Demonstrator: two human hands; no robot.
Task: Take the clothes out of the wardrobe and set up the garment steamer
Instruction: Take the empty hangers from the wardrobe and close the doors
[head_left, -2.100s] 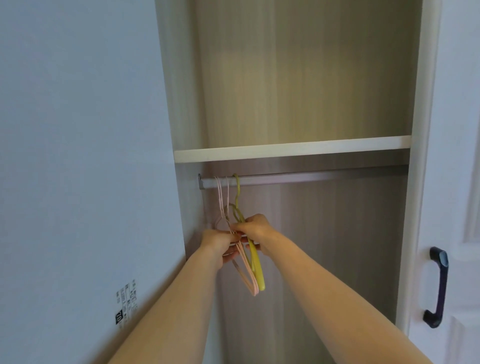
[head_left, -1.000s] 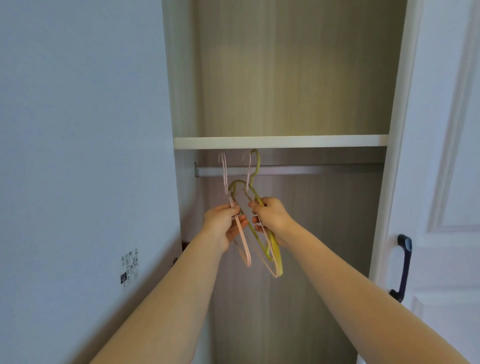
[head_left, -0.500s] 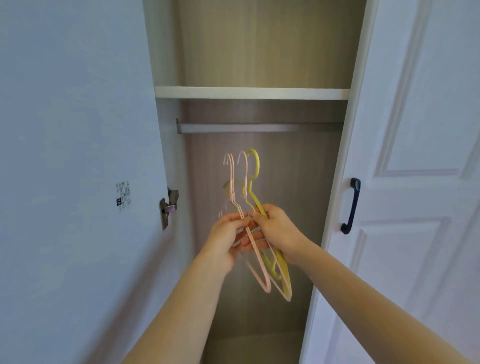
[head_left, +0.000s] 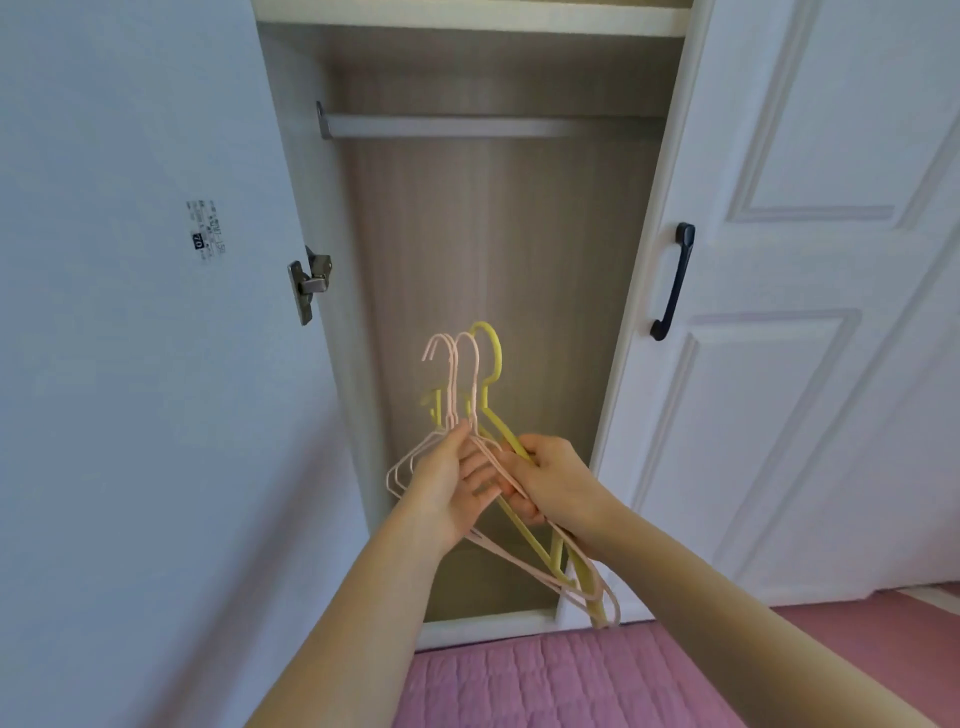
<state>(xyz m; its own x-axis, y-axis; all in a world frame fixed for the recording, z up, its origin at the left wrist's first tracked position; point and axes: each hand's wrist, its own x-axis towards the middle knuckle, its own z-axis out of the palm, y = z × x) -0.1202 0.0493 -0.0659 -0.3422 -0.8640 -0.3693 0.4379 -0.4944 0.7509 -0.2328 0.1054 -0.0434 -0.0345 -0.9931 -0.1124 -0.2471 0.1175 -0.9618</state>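
Pink and yellow hangers (head_left: 480, 395), hooks up, arms slanting down-right, left hand (head_left: 449, 486) and right hand (head_left: 553, 480) both gripping them

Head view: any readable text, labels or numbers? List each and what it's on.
"02": white digits on a black patch of the small sticker on the inside of the open left wardrobe door; likely, though blurred.
The rest of that sticker's print: too small and blurred to read.
Nothing legible on the hangers, the rail or the right door.
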